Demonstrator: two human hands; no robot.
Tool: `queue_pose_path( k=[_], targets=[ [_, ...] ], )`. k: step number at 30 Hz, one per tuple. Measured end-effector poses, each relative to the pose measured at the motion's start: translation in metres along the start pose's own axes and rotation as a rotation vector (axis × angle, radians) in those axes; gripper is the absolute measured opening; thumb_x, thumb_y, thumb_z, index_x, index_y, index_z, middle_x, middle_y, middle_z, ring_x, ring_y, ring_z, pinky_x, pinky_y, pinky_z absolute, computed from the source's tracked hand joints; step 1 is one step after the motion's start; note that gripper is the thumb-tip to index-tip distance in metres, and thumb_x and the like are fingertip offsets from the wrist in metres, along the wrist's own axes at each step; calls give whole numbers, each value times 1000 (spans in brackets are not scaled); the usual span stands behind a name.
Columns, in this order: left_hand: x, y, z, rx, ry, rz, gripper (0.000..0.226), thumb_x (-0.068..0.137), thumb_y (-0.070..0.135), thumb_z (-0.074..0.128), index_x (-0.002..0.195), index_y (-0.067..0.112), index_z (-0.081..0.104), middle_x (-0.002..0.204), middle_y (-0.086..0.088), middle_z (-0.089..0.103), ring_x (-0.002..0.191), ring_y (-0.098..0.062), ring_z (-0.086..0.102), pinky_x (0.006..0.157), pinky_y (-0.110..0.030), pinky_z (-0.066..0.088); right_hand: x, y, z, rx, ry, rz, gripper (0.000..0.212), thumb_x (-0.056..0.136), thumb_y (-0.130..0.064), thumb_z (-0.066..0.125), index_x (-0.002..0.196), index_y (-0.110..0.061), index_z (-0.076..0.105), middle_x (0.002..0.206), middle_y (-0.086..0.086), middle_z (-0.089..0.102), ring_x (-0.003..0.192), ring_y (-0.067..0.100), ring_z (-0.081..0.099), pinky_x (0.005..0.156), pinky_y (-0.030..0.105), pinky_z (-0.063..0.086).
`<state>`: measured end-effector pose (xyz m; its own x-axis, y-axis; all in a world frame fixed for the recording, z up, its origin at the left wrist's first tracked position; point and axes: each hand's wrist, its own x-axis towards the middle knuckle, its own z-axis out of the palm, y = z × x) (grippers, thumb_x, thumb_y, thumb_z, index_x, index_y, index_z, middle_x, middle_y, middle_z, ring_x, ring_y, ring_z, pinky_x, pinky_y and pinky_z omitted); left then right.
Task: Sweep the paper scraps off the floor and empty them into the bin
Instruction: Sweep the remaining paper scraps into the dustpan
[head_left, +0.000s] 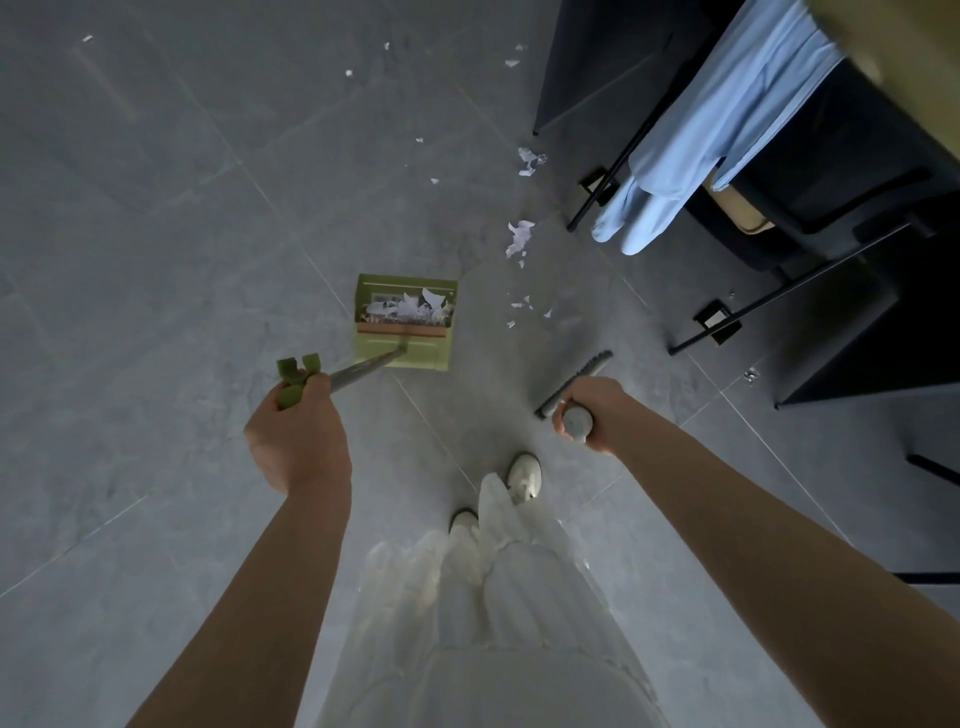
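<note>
Left hand (296, 431) grips dustpan (405, 325) handle; right hand (584, 410) — broom (571, 382).

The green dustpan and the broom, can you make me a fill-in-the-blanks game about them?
1. The green plastic dustpan on the grey floor holds white paper ____.
2. The ____ hand grips the dustpan's long handle.
3. The right hand holds the grey ____.
4. A light ____ cloth hangs near the dark chair.

Missing words: scraps; left; broom; blue
</note>
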<state>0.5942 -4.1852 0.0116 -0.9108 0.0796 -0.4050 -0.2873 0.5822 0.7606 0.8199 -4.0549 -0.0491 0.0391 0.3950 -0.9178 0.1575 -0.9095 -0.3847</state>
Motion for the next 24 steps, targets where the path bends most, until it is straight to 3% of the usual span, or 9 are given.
queue_pose_path(
  k=[3,4,8,11,13,15,18,24],
  targets=[
    [4,11,15,-2,1,0,18,76,38,71,58,36,66,63,5,63,68,-22,63,75,-54,60,5,-9,-1,-14,-5,24,25,89,10,41,69,-5,43,40,9,47,29,16,48,34,15,37],
    [6,17,24,-5,2,-5,17,76,38,71,59,35,67,63,5,63,68,-23,64,75,-54,60,7,-17,1,-10,-25,37,24,88,10,42,69,-5,43,40,10,46,29,17,48,35,15,37],
    [14,37,50,-14,7,-20,13,78,39,71,69,30,68,66,5,64,69,-22,64,76,-52,61,20,-49,12,27,-115,53,31,88,14,41,67,-8,39,63,12,39,47,20,45,43,27,39],
    [18,56,67,-30,25,-33,13,78,38,72,70,29,69,65,6,64,69,-21,64,77,-52,60,27,-78,23,-20,-132,28,30,90,13,38,67,-6,41,55,12,44,35,16,46,36,19,38],
    [21,69,78,-32,39,-38,14,79,36,72,68,30,68,65,5,64,71,-22,64,78,-53,60,35,-97,30,54,-126,52,28,91,12,36,71,-6,42,53,11,47,38,17,48,33,17,38],
    [26,81,89,-47,52,-40,15,79,36,72,66,30,67,65,5,64,73,-24,65,79,-52,60,45,-116,36,152,-112,105,24,93,10,36,76,-5,43,67,10,45,43,17,49,34,18,41],
    [35,95,102,-46,58,-36,16,79,35,72,66,27,68,63,4,62,68,-23,61,79,-53,60,60,-137,48,84,-111,126,16,92,8,40,96,-3,50,75,12,49,31,15,54,33,18,42],
    [70,125,128,-46,61,-9,19,76,32,72,59,28,66,60,1,54,61,-21,52,63,-40,50,79,-175,79,-12,-77,139,27,90,7,45,112,-6,50,81,16,55,41,20,60,35,22,46]
  ],
)
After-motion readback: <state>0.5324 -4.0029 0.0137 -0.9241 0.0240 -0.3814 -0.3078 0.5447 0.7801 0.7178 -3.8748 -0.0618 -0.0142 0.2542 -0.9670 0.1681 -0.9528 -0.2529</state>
